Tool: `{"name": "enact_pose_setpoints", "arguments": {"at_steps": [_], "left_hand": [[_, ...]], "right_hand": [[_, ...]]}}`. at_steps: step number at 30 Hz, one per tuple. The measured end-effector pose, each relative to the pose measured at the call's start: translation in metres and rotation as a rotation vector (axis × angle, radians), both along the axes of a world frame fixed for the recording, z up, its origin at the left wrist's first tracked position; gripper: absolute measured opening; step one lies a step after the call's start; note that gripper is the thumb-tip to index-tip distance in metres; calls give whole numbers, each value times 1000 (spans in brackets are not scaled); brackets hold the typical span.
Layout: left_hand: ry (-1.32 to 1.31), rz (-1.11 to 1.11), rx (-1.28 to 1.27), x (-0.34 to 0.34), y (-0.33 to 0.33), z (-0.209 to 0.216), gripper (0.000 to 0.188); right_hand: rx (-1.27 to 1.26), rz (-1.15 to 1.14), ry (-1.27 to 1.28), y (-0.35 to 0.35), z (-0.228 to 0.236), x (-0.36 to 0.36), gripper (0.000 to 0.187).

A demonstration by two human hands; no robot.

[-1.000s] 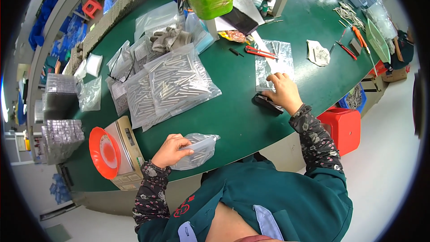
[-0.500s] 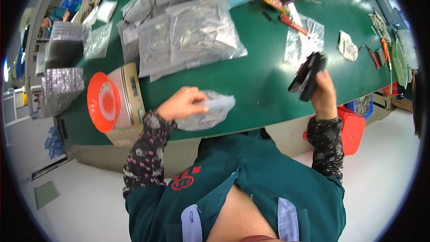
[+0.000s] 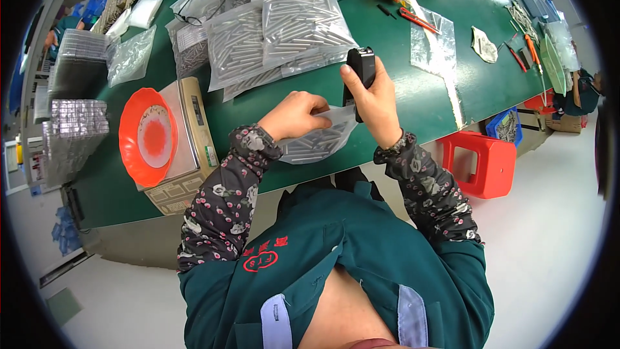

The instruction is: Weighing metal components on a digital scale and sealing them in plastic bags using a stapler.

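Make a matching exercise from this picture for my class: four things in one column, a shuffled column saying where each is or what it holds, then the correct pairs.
Column one
1. Left hand
2. Right hand
3. Red bowl
4. Red stool

Column two
A. On the beige scale
B. Grips a black stapler-like tool
C. Off the table, near a blue bin
D. Holds a small clear bag of metal rods

Pairs: 1-D, 2-B, 3-A, 4-C
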State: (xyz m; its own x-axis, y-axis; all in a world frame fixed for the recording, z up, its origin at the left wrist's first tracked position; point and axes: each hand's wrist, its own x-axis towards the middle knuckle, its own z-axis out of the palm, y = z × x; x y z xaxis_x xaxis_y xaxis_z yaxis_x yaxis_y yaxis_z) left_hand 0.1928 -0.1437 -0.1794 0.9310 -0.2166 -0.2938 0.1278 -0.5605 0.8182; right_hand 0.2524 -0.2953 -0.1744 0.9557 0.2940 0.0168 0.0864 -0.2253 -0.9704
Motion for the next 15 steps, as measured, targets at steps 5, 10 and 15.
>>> {"name": "enact_pose_setpoints", "arguments": {"at_steps": [5,10,15], "left_hand": [[-25,-12,-9,0,0,-3,28],[-53,-48,-10,1,2,-4,29],[-108,-32,48,-9,9,-6,29]], "right_hand": [[-53,-65,-95,9,-13,-4,39],[-159,-69,-162,16,-17,2,42],[-189,-122,-112,16,-18,4,43]]}}
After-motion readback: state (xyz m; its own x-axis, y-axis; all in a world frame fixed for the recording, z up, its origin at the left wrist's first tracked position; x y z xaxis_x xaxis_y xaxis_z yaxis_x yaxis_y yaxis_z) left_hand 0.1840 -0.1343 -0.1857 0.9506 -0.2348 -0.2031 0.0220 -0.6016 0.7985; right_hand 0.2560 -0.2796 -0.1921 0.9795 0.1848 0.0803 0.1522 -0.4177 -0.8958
